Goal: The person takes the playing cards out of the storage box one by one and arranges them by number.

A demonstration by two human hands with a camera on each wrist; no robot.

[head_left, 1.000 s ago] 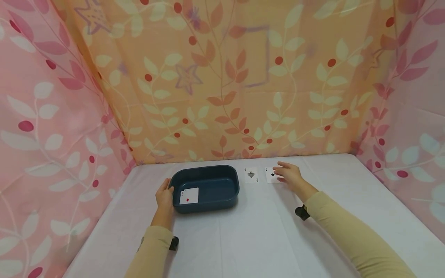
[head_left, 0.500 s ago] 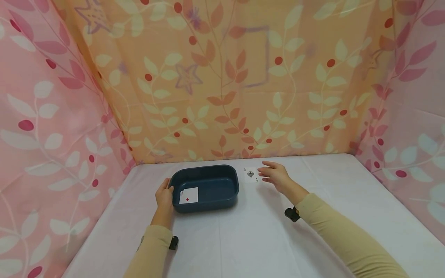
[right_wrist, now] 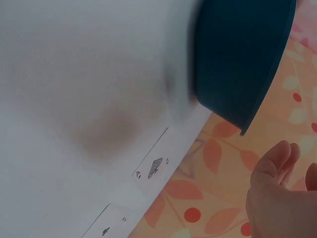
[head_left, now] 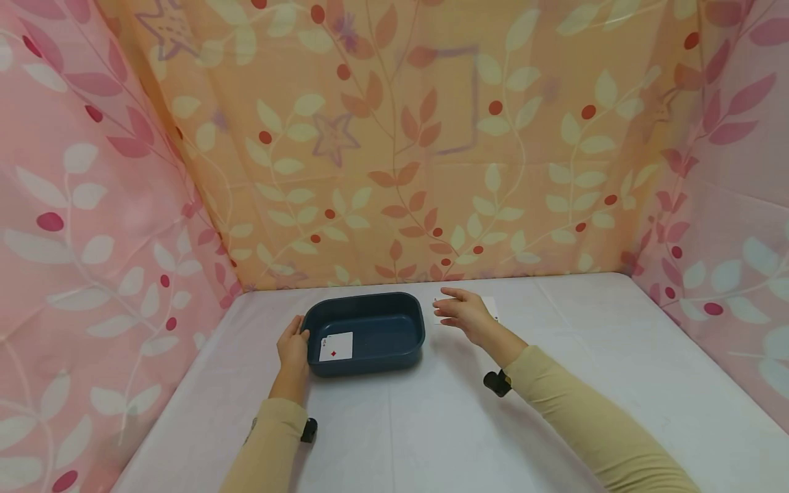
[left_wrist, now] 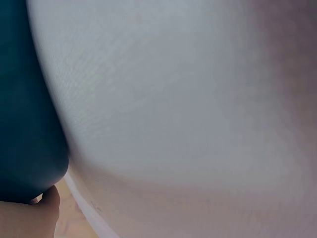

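My left hand (head_left: 292, 344) grips the left end of a dark blue rectangular dish (head_left: 366, 372), its thumb at the rim. Inside the dish, at its near left corner, lies an ace of diamonds (head_left: 342, 342) with another card's edge showing behind it. Fingers extended and holding nothing, my right hand (head_left: 470, 316) hovers above the table to the right of the dish. It mostly hides the ace of spades in the head view; the right wrist view shows that ace of spades (right_wrist: 155, 168) flat on the cloth. An ace of clubs (right_wrist: 105, 231) lies beside it, partly behind my hand in the head view.
A white cloth covers the table (head_left: 394, 438). Behind it hangs an orange leaf-patterned curtain (head_left: 394, 137), and pink patterned curtains close off the left (head_left: 80, 274) and right (head_left: 733, 226) sides. A black wrist camera (head_left: 497, 383) sits under the right cuff.
My right hand has moved left, from over the ace of clubs to over the ace of spades, with its fingers still extended. My left hand and the dish have stayed in place.
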